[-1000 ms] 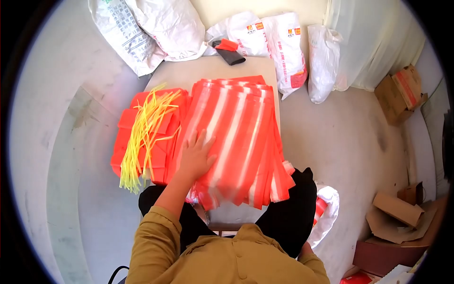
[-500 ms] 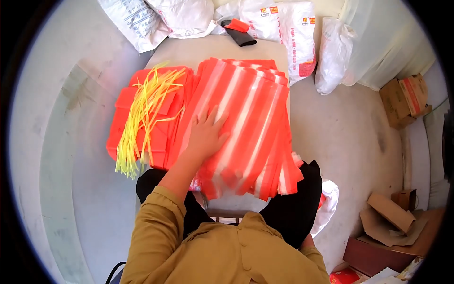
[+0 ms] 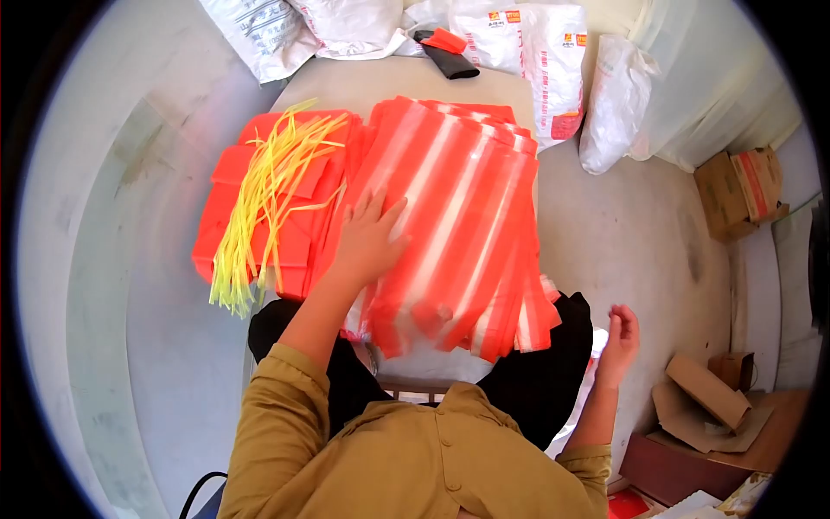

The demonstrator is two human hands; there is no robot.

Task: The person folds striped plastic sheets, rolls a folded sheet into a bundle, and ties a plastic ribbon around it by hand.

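A stack of red and white striped sheets (image 3: 458,216) lies fanned on the table in front of me. My left hand (image 3: 370,238) rests flat on its left part with the fingers spread. Left of the stack is a pile of folded red material (image 3: 229,203), with a bunch of yellow strips (image 3: 272,195) across its top. My right hand (image 3: 621,342) is raised beside my right knee, off the table, its fingers curled; whether it holds something small cannot be made out.
White printed sacks (image 3: 553,78) stand behind the table (image 3: 324,82). A black and red item (image 3: 448,56) lies at its far edge. Cardboard boxes (image 3: 739,195) are at the right, with opened cartons (image 3: 709,402) at the lower right.
My right hand has come up into view from below, beside my right knee. My left hand stays on the striped stack. The view has shifted slightly.
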